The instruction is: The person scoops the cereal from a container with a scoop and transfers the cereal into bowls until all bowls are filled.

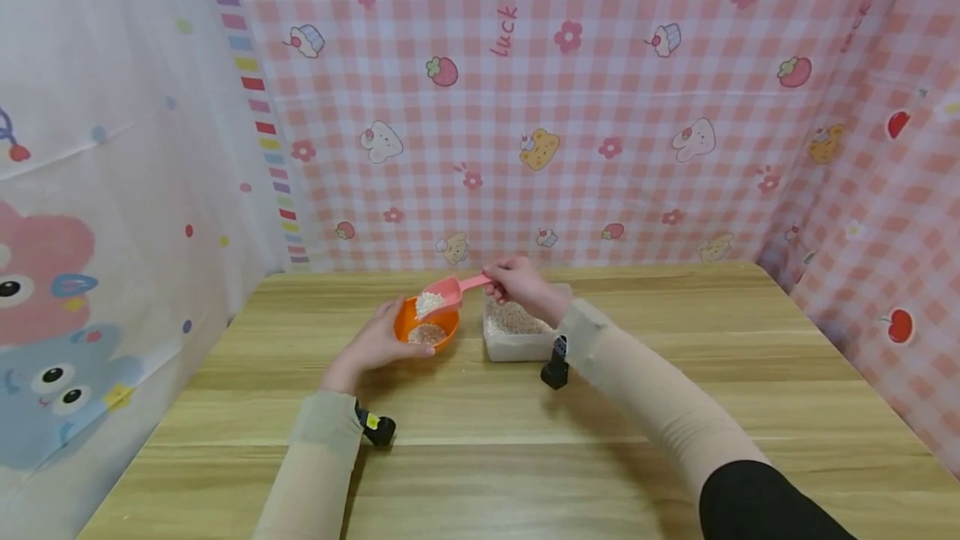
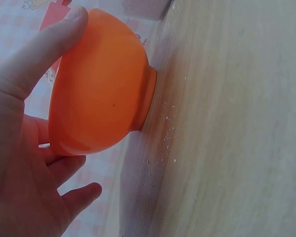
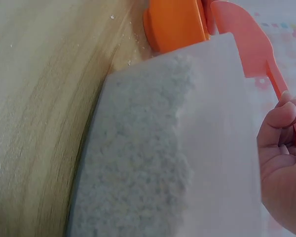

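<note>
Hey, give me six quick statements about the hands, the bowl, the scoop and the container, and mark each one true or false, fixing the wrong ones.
1. The left hand holds an orange bowl. True.
2. The right hand holds a pink scoop by its handle. True.
3. The scoop is empty. False: it carries white grains.
4. A pale container of grain stands on the table. True.
5. In the head view, the container is left of the bowl. False: it is right of the bowl.
6. The bowl has nothing in it. False: some grains lie inside.
</note>
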Demonstrator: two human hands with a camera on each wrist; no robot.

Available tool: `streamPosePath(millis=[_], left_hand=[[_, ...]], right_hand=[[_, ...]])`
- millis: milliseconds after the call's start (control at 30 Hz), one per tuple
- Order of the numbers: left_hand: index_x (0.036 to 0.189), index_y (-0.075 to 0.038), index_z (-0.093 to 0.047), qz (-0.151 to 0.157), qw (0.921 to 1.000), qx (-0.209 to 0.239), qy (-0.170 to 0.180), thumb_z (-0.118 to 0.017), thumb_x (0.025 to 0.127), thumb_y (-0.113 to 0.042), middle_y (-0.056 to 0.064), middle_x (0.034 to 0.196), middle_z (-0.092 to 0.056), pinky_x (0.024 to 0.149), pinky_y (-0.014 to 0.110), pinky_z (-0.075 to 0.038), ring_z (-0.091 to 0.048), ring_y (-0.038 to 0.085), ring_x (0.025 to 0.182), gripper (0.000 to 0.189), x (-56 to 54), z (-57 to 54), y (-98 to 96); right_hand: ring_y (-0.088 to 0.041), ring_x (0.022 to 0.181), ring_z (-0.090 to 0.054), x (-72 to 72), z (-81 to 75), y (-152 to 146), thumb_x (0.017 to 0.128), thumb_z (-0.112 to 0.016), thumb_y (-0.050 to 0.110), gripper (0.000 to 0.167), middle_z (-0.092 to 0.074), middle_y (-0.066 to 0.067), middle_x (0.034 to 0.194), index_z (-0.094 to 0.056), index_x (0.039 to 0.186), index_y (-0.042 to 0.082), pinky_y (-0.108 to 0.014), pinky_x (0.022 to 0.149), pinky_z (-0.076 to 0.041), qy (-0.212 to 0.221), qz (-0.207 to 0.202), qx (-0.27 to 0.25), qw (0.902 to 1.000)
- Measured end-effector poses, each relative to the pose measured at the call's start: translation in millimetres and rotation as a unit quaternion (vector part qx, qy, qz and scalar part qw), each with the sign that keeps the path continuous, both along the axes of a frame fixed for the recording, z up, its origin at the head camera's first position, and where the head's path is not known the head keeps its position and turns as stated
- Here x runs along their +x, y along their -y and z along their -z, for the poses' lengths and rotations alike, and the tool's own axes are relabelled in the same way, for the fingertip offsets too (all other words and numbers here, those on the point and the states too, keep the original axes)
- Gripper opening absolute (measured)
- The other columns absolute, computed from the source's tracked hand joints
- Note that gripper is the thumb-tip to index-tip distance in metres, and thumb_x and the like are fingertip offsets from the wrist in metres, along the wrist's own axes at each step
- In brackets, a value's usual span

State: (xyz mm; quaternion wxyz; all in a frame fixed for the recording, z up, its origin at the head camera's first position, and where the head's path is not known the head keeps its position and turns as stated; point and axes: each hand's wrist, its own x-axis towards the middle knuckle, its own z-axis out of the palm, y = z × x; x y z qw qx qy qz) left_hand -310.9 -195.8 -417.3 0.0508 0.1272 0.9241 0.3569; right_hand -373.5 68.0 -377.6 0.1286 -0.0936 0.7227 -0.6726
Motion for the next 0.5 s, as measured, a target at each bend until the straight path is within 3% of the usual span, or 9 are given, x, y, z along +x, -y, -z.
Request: streamPosePath(millis=[500], left_hand=[[0.154, 0.000, -0.017, 0.001, 1.0000, 0.001, -0.002, -0.083, 0.072, -0.046, 0.025, 0.156, -0.016, 0.109, 0.061, -0.024, -0.024, 0.044, 0.139, 0.114, 1.6, -3.2, -1.6]], right_hand=[[-0.010, 0.052, -0.051, 8.0, 1.6, 11, 0.101, -0.051, 0.012, 0.024, -0.060, -0.010, 0.069, -0.065, 0.103, -0.007, -0.020, 0.049, -0.047, -0.045, -0.016, 0.066, 0.9966]])
